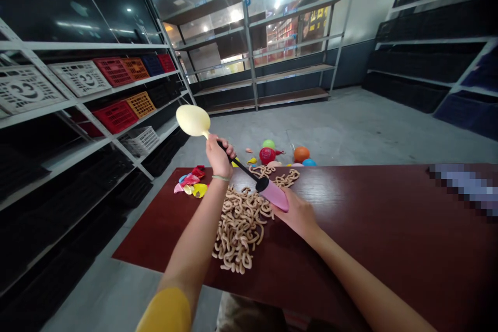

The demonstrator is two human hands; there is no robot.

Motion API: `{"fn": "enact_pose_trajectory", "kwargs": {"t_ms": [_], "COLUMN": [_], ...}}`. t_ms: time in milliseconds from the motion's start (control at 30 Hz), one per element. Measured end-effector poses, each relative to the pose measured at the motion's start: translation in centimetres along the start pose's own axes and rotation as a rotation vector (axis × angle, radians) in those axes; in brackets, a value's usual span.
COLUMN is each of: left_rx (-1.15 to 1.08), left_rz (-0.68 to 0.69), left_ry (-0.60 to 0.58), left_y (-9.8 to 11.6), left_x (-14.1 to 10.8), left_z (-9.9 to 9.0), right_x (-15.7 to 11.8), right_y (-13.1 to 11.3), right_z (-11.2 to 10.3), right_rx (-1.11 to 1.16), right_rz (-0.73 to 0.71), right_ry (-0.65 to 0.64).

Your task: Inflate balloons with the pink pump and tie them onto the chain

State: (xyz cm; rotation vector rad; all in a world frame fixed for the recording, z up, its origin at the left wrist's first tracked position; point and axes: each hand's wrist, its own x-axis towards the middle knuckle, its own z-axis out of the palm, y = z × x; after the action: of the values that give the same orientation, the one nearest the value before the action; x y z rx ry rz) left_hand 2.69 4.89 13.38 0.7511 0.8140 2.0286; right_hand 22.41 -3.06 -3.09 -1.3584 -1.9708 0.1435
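Note:
A pink and black hand pump (275, 195) slants over the table between my two hands. My left hand (220, 154) is closed around the far black end of the pump and the neck of a pale yellow balloon (193, 120). The balloon is partly inflated and points up to the left. My right hand (299, 213) is wrapped round the pink barrel at the near end. A black rod shows between the hands. Below the pump, a pile of beige, curled, worm-like pieces (239, 225) lies on the dark red table (373, 238).
Several limp coloured balloons (191, 182) lie at the table's left edge. Inflated balloons, among them a red one (267, 155) and an orange one (301, 154), are on the floor beyond. Shelves with crates (116, 115) stand left; a rack (254, 83) stands behind. A blurred patch (467, 187) covers something at right.

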Motion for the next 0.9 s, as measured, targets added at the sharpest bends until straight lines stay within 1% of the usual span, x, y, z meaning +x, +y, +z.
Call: {"fn": "enact_pose_trajectory", "kwargs": {"t_ms": [67, 133, 200, 267, 300, 333, 400, 500, 567, 600, 667, 700, 767, 833, 900], "left_rx": [0.005, 0.037, 0.06, 0.045, 0.035, 0.029, 0.034, 0.042, 0.026, 0.016, -0.005, -0.011, -0.014, -0.006, -0.004], "left_rz": [-0.034, -0.116, -0.16, -0.16, -0.158, -0.159, -0.162, -0.118, -0.061, -0.031, 0.026, 0.042, 0.031, -0.032, -0.085], "left_ry": [-0.029, -0.105, -0.172, -0.175, -0.165, -0.151, -0.127, -0.09, -0.063, -0.049, -0.019, -0.006, 0.006, -0.019, -0.083], "left_y": [-1.5, -3.9, -6.2, -7.6, -7.7, -7.5, -6.0, -2.1, 0.4, 1.3, 2.0, 1.7, -0.1, -2.8, -5.5], "left_x": [-1.4, -3.7, -6.0, -7.5, -7.8, -7.8, -6.6, -3.3, -1.1, -0.3, 0.4, 0.3, -1.1, -3.4, -5.8], "left_z": [0.6, 1.0, 1.2, 1.0, 0.7, 0.3, -0.4, -1.0, -1.0, -1.0, -0.8, -0.8, -0.8, -0.9, -1.1], "right_x": [0.0, -0.1, -0.2, -0.4, -0.5, -0.6, -0.7, -0.7, -0.7, -0.6, -0.5, -0.4, -0.3, -0.3, -0.4], "right_y": [0.1, 0.4, 0.7, 0.9, 0.9, 0.9, 0.9, 0.8, 0.8, 0.9, 0.9, 0.9, 1.0, 1.0, 1.0], "right_z": [0.3, 0.6, 0.6, 0.6, 0.5, 0.5, 0.4, 0.6, 0.8, 0.9, 1.2, 1.3, 1.4, 1.5, 1.3], "right_rx": [-0.015, -0.037, -0.051, -0.059, -0.064, -0.067, -0.064, -0.032, -0.02, -0.019, -0.028, -0.037, -0.062, -0.087, -0.104], "right_rz": [0.037, 0.079, 0.106, 0.099, 0.082, 0.058, 0.006, -0.052, -0.063, -0.061, -0.047, -0.037, -0.02, -0.012, -0.01], "right_ry": [0.021, 0.047, 0.066, 0.065, 0.058, 0.047, 0.027, 0.018, 0.033, 0.042, 0.059, 0.066, 0.077, 0.091, 0.104]}}
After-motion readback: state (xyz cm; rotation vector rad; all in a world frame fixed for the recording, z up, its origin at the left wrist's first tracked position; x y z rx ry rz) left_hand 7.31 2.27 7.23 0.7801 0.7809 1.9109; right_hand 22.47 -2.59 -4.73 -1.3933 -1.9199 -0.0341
